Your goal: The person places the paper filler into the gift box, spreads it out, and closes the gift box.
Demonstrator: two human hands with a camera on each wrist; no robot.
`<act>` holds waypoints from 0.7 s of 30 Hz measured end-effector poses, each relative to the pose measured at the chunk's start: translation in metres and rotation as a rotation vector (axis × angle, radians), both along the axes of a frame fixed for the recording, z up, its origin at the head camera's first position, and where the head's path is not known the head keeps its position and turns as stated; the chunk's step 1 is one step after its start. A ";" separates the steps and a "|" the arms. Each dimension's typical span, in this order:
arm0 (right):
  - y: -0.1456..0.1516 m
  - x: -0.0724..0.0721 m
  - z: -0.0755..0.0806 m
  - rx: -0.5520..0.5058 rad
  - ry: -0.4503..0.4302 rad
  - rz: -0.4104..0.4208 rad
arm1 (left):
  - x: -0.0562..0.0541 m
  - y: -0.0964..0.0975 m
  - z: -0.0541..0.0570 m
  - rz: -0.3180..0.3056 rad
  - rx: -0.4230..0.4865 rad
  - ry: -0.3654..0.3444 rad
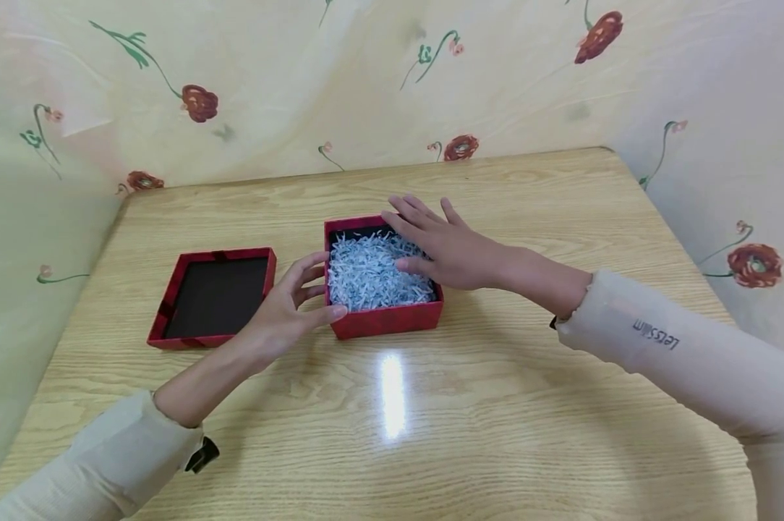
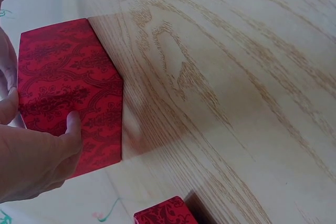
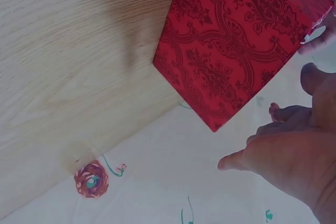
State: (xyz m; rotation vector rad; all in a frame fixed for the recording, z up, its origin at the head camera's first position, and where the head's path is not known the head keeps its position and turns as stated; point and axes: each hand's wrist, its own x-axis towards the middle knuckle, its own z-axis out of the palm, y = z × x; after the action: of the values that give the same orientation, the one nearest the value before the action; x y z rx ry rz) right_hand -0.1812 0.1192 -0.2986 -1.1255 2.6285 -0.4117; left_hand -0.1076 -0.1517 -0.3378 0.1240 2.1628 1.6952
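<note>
A red patterned box (image 1: 385, 320) stands open on the table, filled with pale blue shredded paper (image 1: 372, 271). My left hand (image 1: 288, 307) holds its left side, with bent fingers along the wall and the thumb at the front corner. In the left wrist view, that hand (image 2: 42, 153) lies against the box's patterned wall (image 2: 79, 66). Over the right part of the shreds, my right hand (image 1: 460, 250) is spread flat with fingers straight. The right wrist view shows the hand (image 3: 294, 145) extended by the box's outer wall (image 3: 226, 45); whether it presses the shreds cannot be told.
Left of the box, a shallow red lid (image 1: 219, 297) lies with its black inside facing up. Both rest on a wood-grain table (image 1: 496, 434). Flower-printed sheeting (image 1: 288, 94) rises behind the table and at its sides.
</note>
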 end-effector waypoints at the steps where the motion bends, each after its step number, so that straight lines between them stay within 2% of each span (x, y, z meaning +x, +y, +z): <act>1: -0.001 0.000 -0.001 -0.009 0.000 0.008 | 0.000 0.000 0.000 0.001 -0.004 0.000; 6: -0.011 0.001 -0.009 -0.018 0.007 0.053 | 0.000 -0.001 -0.003 -0.001 -0.009 0.007; 10: -0.023 0.001 -0.013 0.015 -0.003 0.085 | 0.000 -0.001 -0.006 -0.002 -0.007 0.010; 21: -0.051 -0.003 -0.025 0.283 -0.069 0.135 | 0.000 -0.001 -0.009 0.003 0.008 0.007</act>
State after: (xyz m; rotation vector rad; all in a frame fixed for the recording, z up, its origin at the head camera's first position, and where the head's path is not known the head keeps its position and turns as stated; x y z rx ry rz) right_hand -0.1847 0.0687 -0.3236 -1.1610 2.4366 -0.0480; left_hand -0.1081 -0.1523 -0.3466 0.1290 2.1627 1.7072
